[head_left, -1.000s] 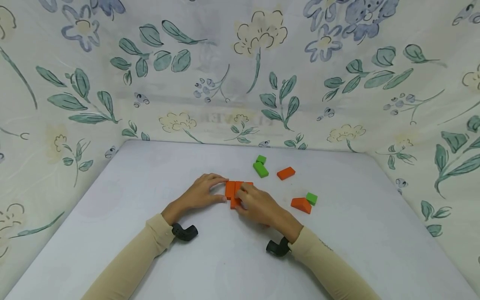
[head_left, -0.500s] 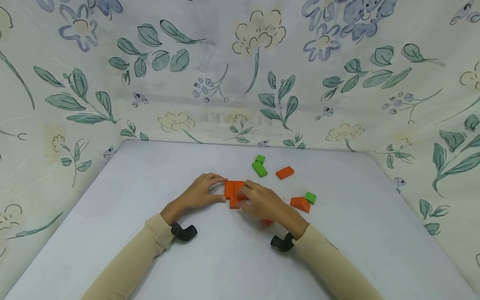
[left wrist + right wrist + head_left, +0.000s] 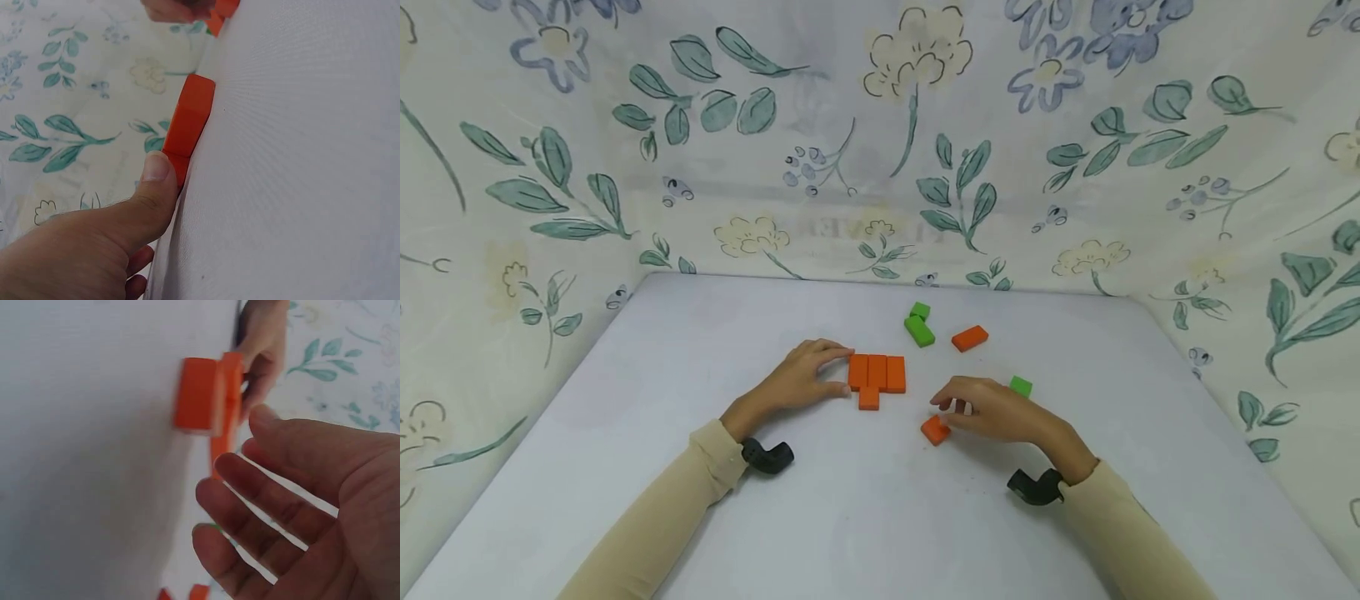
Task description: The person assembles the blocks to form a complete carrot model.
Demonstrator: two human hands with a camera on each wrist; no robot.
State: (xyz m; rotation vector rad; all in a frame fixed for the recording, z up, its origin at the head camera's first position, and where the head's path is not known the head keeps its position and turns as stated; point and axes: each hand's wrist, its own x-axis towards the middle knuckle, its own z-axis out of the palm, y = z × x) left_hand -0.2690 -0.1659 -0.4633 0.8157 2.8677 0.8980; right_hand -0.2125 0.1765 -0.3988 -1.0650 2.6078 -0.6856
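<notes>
Three upright orange blocks stand side by side on the white table, a smaller orange block touching their lower edge. My left hand rests at their left side, thumb and fingertips at the leftmost one; in the left wrist view its thumb touches an orange block. Over at the right, my right hand hovers with relaxed, parted fingers just above a loose orange block. In the right wrist view that hand holds nothing, and an orange block lies beyond the fingers.
Behind the row lie two green blocks, with an orange block to their right. Another green block shows just behind my right hand. A floral cloth rises beyond the table's back edge.
My right hand has let go of the rightmost block in the row and moved right to the loose orange block, now covering the orange triangular block there. The left hand stays in place.
</notes>
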